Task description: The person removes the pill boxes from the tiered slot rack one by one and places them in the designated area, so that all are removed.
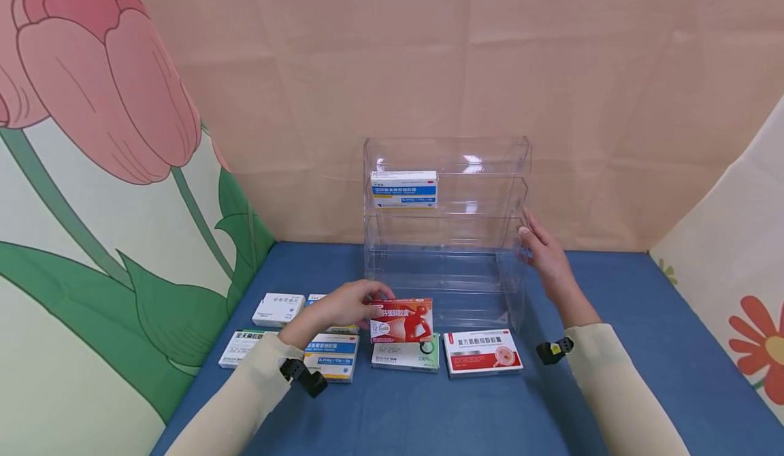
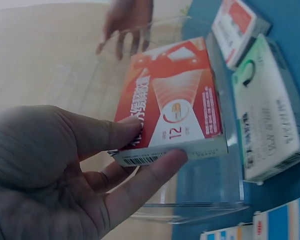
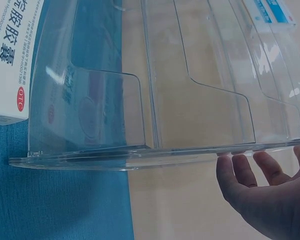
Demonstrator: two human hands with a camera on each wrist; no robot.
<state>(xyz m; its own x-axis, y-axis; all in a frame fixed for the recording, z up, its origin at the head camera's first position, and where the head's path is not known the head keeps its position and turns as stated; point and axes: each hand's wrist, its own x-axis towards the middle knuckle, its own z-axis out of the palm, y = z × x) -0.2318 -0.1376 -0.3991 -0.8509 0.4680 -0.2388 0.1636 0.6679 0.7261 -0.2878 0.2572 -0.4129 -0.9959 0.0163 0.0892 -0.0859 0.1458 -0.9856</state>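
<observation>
My left hand (image 1: 358, 301) pinches a red and white medicine box (image 1: 401, 320) by its end, thumb on the printed front and fingers at the underside. The box is held above a white and green medicine box (image 1: 406, 355), overlapping it in the head view. A clear plastic tiered rack (image 1: 447, 238) stands behind. My right hand (image 1: 549, 262) is at the rack's right side, and in the right wrist view the fingertips (image 3: 238, 167) rest along its outer side panel. A white and blue medicine box (image 1: 404, 190) sits at the left of an upper tier.
A white and red medicine box (image 1: 484, 352) lies on the blue table (image 1: 429, 415) at right. Several boxes lie at left, including a white one (image 1: 278, 310) and a blue-striped one (image 1: 333, 359). A beige backdrop (image 1: 453, 54) hangs behind the rack.
</observation>
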